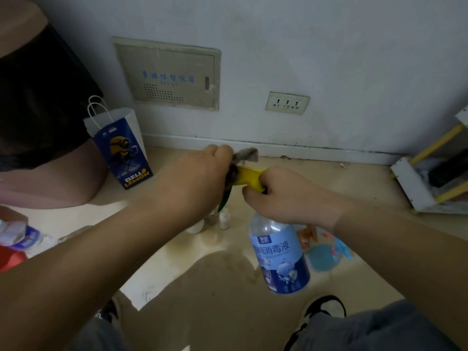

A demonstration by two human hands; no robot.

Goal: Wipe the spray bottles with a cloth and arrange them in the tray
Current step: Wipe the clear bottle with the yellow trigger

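Observation:
My right hand [286, 198] grips the neck of a clear spray bottle [278, 252] with a blue label, held above the floor. Its yellow spray head [249, 176] points left, with a green trigger hanging below it. My left hand [200, 178] holds a grey cloth [244, 157] pressed around the nozzle end of the spray head. A second spray bottle with blue liquid and an orange trigger [321, 254] lies on the floor behind my right wrist. No tray can be made out.
Small white bottles [224, 219] stand on the beige floor under my hands. A blue and white paper bag [121, 150] leans by a pink bin [45, 178] at left. A water bottle [22, 236] sits far left. A white and yellow rack [430, 178] stands at right.

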